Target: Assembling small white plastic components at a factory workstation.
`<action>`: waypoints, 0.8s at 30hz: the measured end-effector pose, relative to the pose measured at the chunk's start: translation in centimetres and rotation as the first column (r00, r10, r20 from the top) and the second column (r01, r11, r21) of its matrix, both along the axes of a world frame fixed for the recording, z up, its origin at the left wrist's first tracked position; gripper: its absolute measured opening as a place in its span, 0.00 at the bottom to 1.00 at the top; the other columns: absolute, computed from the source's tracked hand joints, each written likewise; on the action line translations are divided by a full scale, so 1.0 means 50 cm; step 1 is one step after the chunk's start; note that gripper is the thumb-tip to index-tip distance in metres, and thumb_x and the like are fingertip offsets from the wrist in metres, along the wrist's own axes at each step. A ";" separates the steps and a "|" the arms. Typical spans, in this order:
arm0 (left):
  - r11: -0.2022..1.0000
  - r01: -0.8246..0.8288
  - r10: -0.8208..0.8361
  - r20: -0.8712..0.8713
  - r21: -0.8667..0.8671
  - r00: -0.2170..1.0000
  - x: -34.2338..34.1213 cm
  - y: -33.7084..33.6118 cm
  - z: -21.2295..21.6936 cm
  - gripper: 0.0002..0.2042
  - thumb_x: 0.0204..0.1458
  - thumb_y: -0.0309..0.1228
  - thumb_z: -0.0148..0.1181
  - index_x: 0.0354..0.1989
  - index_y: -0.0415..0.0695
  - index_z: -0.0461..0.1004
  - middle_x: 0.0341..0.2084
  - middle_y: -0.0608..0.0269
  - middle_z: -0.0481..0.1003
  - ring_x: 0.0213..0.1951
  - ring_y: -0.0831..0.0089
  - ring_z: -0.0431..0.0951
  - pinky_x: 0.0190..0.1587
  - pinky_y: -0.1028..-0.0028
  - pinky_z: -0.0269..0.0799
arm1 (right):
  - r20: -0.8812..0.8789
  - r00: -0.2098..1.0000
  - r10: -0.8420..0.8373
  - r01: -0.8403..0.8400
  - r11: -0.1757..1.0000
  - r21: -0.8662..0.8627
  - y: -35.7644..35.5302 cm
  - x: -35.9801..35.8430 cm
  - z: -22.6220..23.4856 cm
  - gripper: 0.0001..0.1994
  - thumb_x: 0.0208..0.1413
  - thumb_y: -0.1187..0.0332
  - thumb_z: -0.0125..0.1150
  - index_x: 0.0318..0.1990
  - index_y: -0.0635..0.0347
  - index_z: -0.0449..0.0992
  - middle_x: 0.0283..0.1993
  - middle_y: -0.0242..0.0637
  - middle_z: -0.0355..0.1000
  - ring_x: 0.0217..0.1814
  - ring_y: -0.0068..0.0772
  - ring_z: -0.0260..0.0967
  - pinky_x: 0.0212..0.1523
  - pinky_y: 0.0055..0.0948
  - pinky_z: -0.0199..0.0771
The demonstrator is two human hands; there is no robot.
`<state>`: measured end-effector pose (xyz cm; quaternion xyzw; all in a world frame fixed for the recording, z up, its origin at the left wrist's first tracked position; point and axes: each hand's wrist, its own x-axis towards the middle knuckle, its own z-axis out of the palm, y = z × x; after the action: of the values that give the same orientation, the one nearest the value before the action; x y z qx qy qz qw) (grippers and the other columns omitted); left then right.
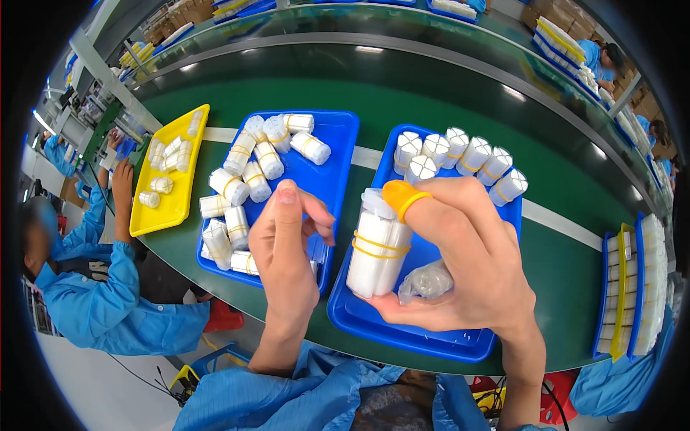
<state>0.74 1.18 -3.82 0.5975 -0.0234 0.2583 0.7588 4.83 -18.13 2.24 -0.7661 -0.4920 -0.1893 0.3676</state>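
My right hand (467,258) grips an upright bundle of white pieces (377,258), bound by yellow rubber bands and topped with a translucent round end. An orange finger cot (405,197) covers the index fingertip, which presses near the bundle's top; the thumb supports the bottom. Beside the bundle, under the palm, is a crumpled clear plastic piece (429,279); whether the hand touches it I cannot tell. My left hand (291,241) is raised just left of the bundle, thumb up and fingers loosely bent apart, with nothing visible in it.
Several banded bundles stand in the right blue tray (460,345). More lie loosely in the left blue tray (345,144). A yellow tray (190,136) sits farther left near a co-worker in a blue sleeve (108,287). Stacked trays (625,287) border the green belt (553,266) at right.
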 end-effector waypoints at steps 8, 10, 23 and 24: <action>0.981 0.070 -0.073 -0.012 -0.180 0.997 -0.006 -0.017 0.009 0.11 0.58 0.31 0.60 0.44 0.37 0.72 0.33 0.62 0.74 0.31 0.82 0.74 0.25 0.80 0.70 | 0.034 0.999 -0.020 0.021 0.999 -0.033 -0.020 0.010 0.010 0.35 0.28 0.64 0.79 0.50 0.65 0.72 0.49 0.47 0.70 0.46 0.45 0.73 0.42 0.34 0.76; 0.876 0.332 -0.373 -0.053 -0.351 0.926 -0.018 -0.041 0.054 0.20 0.57 0.28 0.60 0.56 0.35 0.65 0.42 0.59 0.72 0.42 0.77 0.75 0.38 0.77 0.74 | -0.011 1.000 -0.006 0.006 0.999 -0.041 -0.020 0.012 0.008 0.35 0.29 0.63 0.79 0.51 0.64 0.72 0.51 0.46 0.69 0.47 0.45 0.73 0.42 0.34 0.77; 0.702 0.554 -0.639 -0.052 -0.448 0.767 -0.003 -0.056 0.051 0.32 0.59 0.42 0.54 0.66 0.35 0.55 0.43 0.58 0.71 0.43 0.72 0.73 0.47 0.72 0.70 | -0.159 0.987 -0.028 0.023 0.999 -0.032 -0.064 0.010 0.051 0.13 0.42 0.75 0.70 0.38 0.61 0.77 0.30 0.38 0.77 0.26 0.34 0.75 0.27 0.24 0.71; 0.662 0.610 -0.678 -0.003 -0.436 0.735 0.002 -0.056 0.048 0.33 0.57 0.43 0.56 0.66 0.36 0.55 0.40 0.58 0.71 0.39 0.73 0.72 0.42 0.74 0.71 | -0.158 0.987 -0.029 0.023 0.999 -0.036 -0.073 0.010 0.052 0.13 0.42 0.75 0.70 0.38 0.61 0.77 0.30 0.38 0.77 0.26 0.34 0.75 0.27 0.24 0.71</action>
<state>0.84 -1.60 -1.41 0.3978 -0.1167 -0.0791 0.9066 5.35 -21.78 4.86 -0.7912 -0.4542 -0.1241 0.3902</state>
